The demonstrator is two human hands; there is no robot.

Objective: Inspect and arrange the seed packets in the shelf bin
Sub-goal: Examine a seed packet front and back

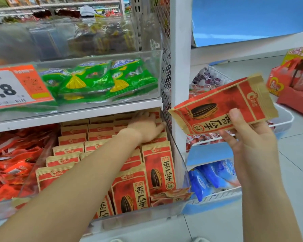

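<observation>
Shop shelving, clear shelf bin (pixel 179 151) low down. Right hand (pixel 248 137) pinches one seed packet (pixel 222 109) by its bottom edge, right of the bin. Left hand (pixel 147 129), fingers loosely extended, rests on the rear packets (pixel 101 135) inside the bin. Paper pouch — likely light, crinkly, semi-stiff; grip edges, not the middle.

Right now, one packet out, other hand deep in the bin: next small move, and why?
Probably bring the red and tan paper seed packet down into the back right corner of the clear plastic shelf bin. The right hand pinches it sideways, outside the bin, while the left hand rests on the rear packets there, seemingly making room.
</observation>
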